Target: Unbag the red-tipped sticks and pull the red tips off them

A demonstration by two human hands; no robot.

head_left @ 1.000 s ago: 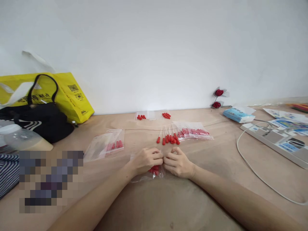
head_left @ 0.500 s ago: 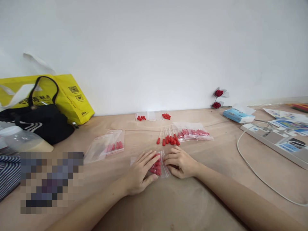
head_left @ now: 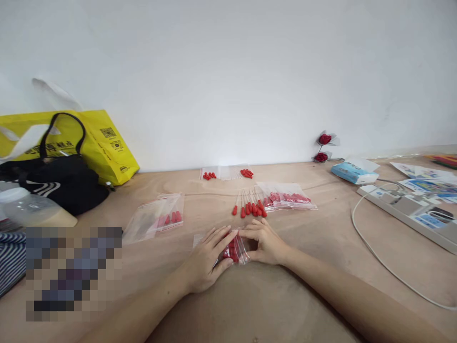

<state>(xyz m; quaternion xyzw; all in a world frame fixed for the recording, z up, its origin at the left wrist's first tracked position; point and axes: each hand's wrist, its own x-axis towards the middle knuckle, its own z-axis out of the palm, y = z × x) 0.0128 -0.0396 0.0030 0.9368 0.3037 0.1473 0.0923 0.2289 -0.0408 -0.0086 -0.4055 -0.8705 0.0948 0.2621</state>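
Note:
A clear zip-lock bag (head_left: 233, 251) holding several red-bulbed droppers lies on the table before me. My left hand (head_left: 210, 259) rests flat over its left part, fingers stretched out, hiding much of it. At the bag's right edge, my right hand (head_left: 266, 243) has the film between thumb and fingertips, and the plastic there is creased. Just beyond my right fingers lie loose droppers (head_left: 252, 208) with red bulbs and thin clear stems. Filled zip-lock bags (head_left: 291, 196) overlap to their right. Another bag (head_left: 171, 216) with red bulbs sits to the left.
Two small heaps of red bulbs (head_left: 246, 173) lie on bags by the wall. At left are a yellow bag (head_left: 114, 157), a black bag (head_left: 78, 186) and a bottle (head_left: 39, 209). A tissue pack (head_left: 353, 171), power strip (head_left: 403, 209) and white cable (head_left: 367, 250) occupy the right.
My right hand has moved slightly left and its thumb and fingers have closed on the bag's edge, which is now more creased. My left hand stays nearly in place.

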